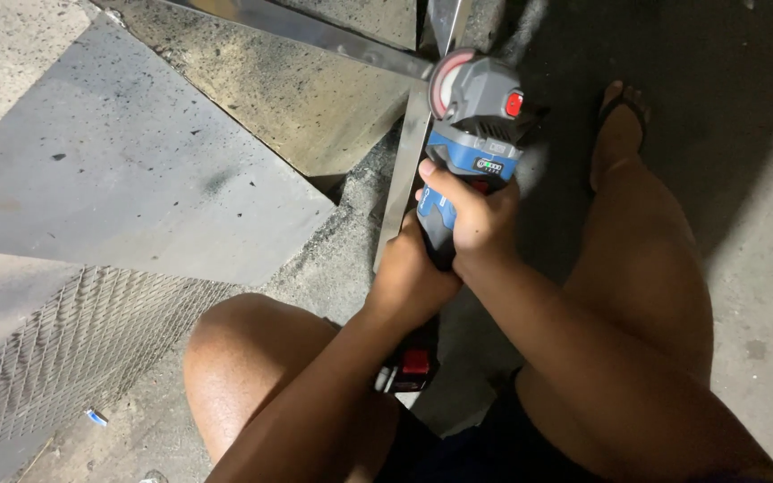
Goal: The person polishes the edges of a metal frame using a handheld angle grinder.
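A cordless angle grinder (pixel 473 134), grey at the head and blue along the body, sits in the upper middle of the view, held in both hands above a concrete floor (pixel 762 268). Its disc (pixel 445 82), ringed in red and white under a grey guard, points away from the person and meets the spot where two metal bars join. A red button (pixel 514 104) shows on the grey head, and a red and black battery pack (pixel 411 367) closes off the rear end, low between the person's knees.

The right hand (pixel 471 219) is wrapped tight around the blue body just behind the head, thumb laid up along the left side of the casing. The left hand (pixel 409 273) is closed around the handle right behind it (its fingers are hidden under the tool, so only the back of the hand and the wrist show). The two hands touch each other.

One metal bar (pixel 402 183) runs from the disc down toward the person, pale and flat; another metal bar (pixel 315 31) runs from the same joint up and to the left. Left of them lie flat grey panels (pixel 127 179) and a speckled, sandy-looking slab (pixel 288 89). In the lower left corner lies a sheet of expanded metal mesh (pixel 64 349).

The person squats, bare knees on either side of the forearms. The right foot (pixel 617 134), in a dark flip-flop, rests on the floor to the right of the grinder head.
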